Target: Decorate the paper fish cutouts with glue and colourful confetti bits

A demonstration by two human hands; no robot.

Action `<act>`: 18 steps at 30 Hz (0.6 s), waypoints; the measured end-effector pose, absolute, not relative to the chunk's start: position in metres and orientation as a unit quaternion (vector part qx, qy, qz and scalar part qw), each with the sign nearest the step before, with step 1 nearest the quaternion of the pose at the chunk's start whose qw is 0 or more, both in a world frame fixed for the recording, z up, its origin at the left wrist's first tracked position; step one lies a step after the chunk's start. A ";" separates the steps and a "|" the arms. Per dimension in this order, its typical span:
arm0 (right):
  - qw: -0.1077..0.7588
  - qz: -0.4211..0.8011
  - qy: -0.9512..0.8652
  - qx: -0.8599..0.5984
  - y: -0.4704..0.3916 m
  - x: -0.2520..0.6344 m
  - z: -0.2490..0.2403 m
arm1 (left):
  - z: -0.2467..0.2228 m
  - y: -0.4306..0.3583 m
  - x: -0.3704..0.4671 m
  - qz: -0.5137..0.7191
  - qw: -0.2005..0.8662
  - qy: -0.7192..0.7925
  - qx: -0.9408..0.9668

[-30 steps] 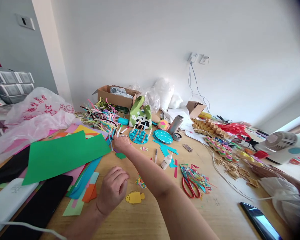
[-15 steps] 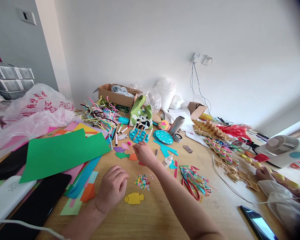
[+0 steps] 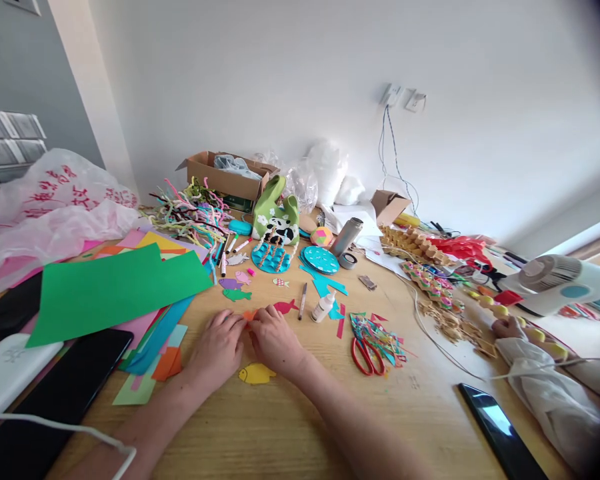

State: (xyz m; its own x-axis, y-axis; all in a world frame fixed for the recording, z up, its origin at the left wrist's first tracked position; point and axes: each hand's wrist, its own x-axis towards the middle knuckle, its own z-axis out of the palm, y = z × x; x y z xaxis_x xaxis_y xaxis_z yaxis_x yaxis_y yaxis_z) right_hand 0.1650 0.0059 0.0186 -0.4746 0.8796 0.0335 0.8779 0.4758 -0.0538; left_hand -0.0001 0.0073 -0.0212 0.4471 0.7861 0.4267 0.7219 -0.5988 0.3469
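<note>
Left hand (image 3: 216, 341) and right hand (image 3: 276, 339) meet, fingers curled, at an orange paper cut-out (image 3: 249, 315) between them, perhaps steadying it from both sides; whether either grips it, I cannot tell. Yellow paper fish (image 3: 258, 374) lies nearer; white squeeze bottle (image 3: 323, 307) stands right, seemingly within reach.

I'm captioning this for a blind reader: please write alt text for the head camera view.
A bare left hand and bare right hand both touch a small orange paper piece on a light-brown wooden table. A flat yellow paper fish lies nearer the viewer; red-handled scissors lie to the right.
</note>
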 end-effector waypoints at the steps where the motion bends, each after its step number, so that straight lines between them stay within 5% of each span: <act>1: 0.049 0.033 -0.858 -0.509 0.004 0.166 0.021 | -0.021 0.007 0.000 0.276 0.060 0.443 0.851; 11: 0.311 0.092 -0.820 -0.471 -0.030 0.213 0.015 | -0.016 0.005 -0.002 0.263 0.078 0.437 0.857; 18: 0.327 0.099 -0.809 -0.478 -0.032 0.236 0.014 | -0.018 0.011 -0.007 0.249 0.090 0.429 0.864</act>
